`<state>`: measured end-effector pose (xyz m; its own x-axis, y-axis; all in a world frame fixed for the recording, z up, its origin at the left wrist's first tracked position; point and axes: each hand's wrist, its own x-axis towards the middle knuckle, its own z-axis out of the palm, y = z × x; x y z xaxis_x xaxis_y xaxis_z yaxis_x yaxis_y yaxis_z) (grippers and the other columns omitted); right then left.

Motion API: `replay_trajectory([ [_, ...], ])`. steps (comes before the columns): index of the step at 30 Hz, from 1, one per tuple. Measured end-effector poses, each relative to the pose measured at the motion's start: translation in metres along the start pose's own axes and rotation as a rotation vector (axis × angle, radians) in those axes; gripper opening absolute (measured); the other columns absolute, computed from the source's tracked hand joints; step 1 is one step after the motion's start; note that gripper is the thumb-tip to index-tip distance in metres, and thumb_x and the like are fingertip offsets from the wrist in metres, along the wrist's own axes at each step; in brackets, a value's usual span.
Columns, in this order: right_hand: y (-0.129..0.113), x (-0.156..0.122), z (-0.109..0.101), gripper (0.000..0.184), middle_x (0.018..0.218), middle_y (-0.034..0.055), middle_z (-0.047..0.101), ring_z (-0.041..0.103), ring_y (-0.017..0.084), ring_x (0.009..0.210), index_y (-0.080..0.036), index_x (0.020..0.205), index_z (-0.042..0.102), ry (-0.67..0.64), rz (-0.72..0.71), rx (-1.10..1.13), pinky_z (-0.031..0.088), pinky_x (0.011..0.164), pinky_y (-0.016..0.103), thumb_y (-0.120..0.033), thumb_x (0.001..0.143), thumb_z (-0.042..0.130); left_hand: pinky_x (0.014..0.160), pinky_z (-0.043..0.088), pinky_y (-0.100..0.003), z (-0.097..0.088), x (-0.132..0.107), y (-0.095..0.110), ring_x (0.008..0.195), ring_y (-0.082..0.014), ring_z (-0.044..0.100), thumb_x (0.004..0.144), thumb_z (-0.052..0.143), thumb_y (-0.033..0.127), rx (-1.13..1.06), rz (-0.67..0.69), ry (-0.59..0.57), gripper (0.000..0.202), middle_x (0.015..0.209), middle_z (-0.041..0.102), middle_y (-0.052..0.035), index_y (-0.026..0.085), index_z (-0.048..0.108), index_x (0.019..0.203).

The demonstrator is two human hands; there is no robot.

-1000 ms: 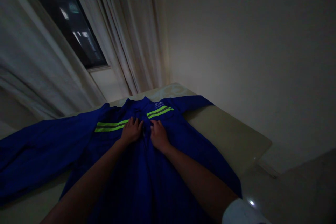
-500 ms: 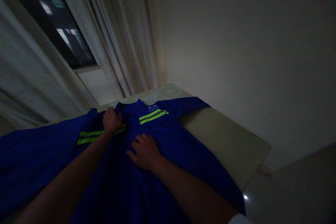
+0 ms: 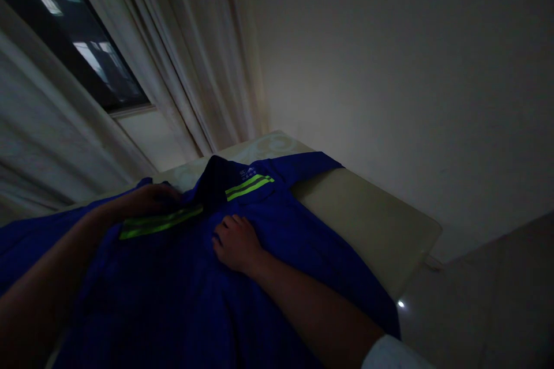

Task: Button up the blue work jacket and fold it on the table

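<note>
A dark blue work jacket with yellow-green striped bands on its chest is spread front up on a table. My left hand is at the collar side of the left front panel, above the striped band, with its fingers closed on the cloth. That panel is raised, and the collar stands up in a peak beside it. Lower down, near the middle of the front, my right hand rests on the jacket with its fingers curled together at the front edge. Small white print shows above the right band.
The table has a pale top with a swirl pattern at its far corner. Beyond it hang long curtains around a dark window. A plain wall runs along the right, and tiled floor shows at lower right.
My left hand has swung left and turned, lifting the left front panel and collar. My right hand stays nearly in place, its fingers drawn closer together. The view has shifted slightly.
</note>
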<state>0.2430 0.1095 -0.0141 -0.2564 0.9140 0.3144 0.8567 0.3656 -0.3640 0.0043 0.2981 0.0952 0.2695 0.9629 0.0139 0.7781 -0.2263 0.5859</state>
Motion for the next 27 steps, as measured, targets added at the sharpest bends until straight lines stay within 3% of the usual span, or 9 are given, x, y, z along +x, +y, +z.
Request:
replay_trajectory([
  [2, 0.000, 0.001, 0.000, 0.020, 0.113, 0.0092, 0.067, 0.058, 0.027, 0.109, -0.019, 0.110, 0.069, 0.008, 0.018, 0.002, 0.050, 0.090, 0.041, -0.032, 0.101, 0.056, 0.087, 0.060, -0.033, -0.009, -0.009, 0.001, 0.085, -0.0239, 0.074, 0.070, 0.077, 0.033, 0.072, 0.013, -0.199, 0.017, 0.084, 0.080, -0.0056, 0.017, 0.074, 0.076],
  [4, 0.000, 0.001, -0.002, 0.019, 0.114, 0.0095, 0.066, 0.058, 0.026, 0.108, -0.019, 0.111, 0.068, 0.013, 0.036, 0.014, 0.050, 0.090, 0.041, -0.027, 0.099, 0.056, 0.101, 0.055, -0.034, 0.003, -0.012, 0.010, 0.104, -0.0255, 0.073, 0.078, 0.069, 0.033, 0.140, 0.043, -0.190, 0.019, 0.102, 0.081, -0.0086, 0.017, 0.076, 0.085],
  [9, 0.001, -0.001, -0.007, 0.019, 0.114, 0.0098, 0.066, 0.057, 0.026, 0.108, -0.019, 0.111, 0.068, 0.056, 0.057, 0.065, 0.048, 0.095, 0.039, -0.021, 0.095, 0.057, 0.122, 0.036, -0.042, 0.106, -0.015, 0.048, 0.146, -0.0257, 0.050, 0.102, 0.035, 0.039, 0.277, 0.144, 0.044, 0.055, 0.160, 0.052, -0.0131, 0.015, 0.059, 0.146],
  [12, 0.007, 0.002, -0.010, 0.017, 0.113, 0.0105, 0.065, 0.057, 0.025, 0.110, -0.019, 0.105, 0.068, 0.119, 0.146, 0.152, 0.046, 0.101, 0.038, -0.017, 0.094, 0.056, 0.126, 0.029, -0.051, 0.166, -0.029, 0.060, 0.155, -0.0309, 0.038, 0.099, 0.046, 0.043, 0.347, 0.177, 0.041, 0.058, 0.166, 0.044, -0.0100, 0.024, 0.054, 0.153],
  [14, 0.017, 0.006, -0.015, 0.018, 0.113, 0.0108, 0.065, 0.057, 0.025, 0.111, -0.020, 0.103, 0.068, 0.225, 0.253, 0.247, 0.045, 0.103, 0.038, -0.016, 0.094, 0.053, 0.127, 0.025, -0.056, 0.185, -0.040, 0.063, 0.157, -0.0338, 0.032, 0.099, 0.049, 0.044, 0.380, 0.185, 0.059, 0.059, 0.168, 0.040, -0.0097, 0.025, 0.053, 0.155],
  [20, 0.082, 0.007, -0.054, 0.040, 0.131, 0.0185, 0.059, 0.050, 0.034, 0.126, -0.020, 0.130, 0.058, 0.887, 0.691, 0.368, 0.040, 0.112, 0.052, -0.026, 0.091, 0.049, 0.128, 0.026, -0.049, 0.184, -0.052, 0.062, 0.157, -0.0277, 0.034, 0.108, 0.029, 0.045, 0.410, 0.209, 0.135, 0.058, 0.169, 0.039, -0.0093, 0.024, 0.047, 0.159],
  [23, 0.115, 0.004, -0.069, 0.055, 0.143, 0.0189, 0.054, 0.043, 0.034, 0.140, -0.019, 0.139, 0.053, 1.003, 0.881, 0.465, 0.036, 0.119, 0.054, -0.029, 0.085, 0.052, 0.121, 0.038, -0.050, 0.179, -0.052, 0.066, 0.150, -0.0293, 0.045, 0.106, 0.038, 0.049, 0.423, 0.228, 0.065, 0.055, 0.161, 0.051, -0.0099, 0.025, 0.057, 0.152],
  [25, 0.131, 0.005, -0.072, 0.061, 0.144, 0.0161, 0.054, 0.049, 0.031, 0.137, -0.021, 0.142, 0.051, 1.040, 0.961, 0.737, 0.042, 0.116, 0.051, -0.030, 0.081, 0.055, 0.123, 0.032, -0.057, 0.170, -0.058, 0.066, 0.153, -0.0322, 0.041, 0.105, 0.039, 0.048, 0.436, 0.216, 0.094, 0.056, 0.164, 0.046, -0.0126, 0.024, 0.054, 0.153],
  [27, 0.142, 0.009, -0.072, 0.065, 0.137, 0.0112, 0.061, 0.062, 0.025, 0.123, -0.025, 0.143, 0.049, 1.050, 0.964, 1.099, 0.053, 0.105, 0.046, -0.030, 0.079, 0.057, 0.124, 0.019, -0.069, 0.159, -0.071, 0.061, 0.157, -0.0395, 0.030, 0.104, 0.039, 0.051, 0.482, 0.119, 0.240, 0.061, 0.168, 0.038, -0.0173, 0.021, 0.051, 0.155],
])
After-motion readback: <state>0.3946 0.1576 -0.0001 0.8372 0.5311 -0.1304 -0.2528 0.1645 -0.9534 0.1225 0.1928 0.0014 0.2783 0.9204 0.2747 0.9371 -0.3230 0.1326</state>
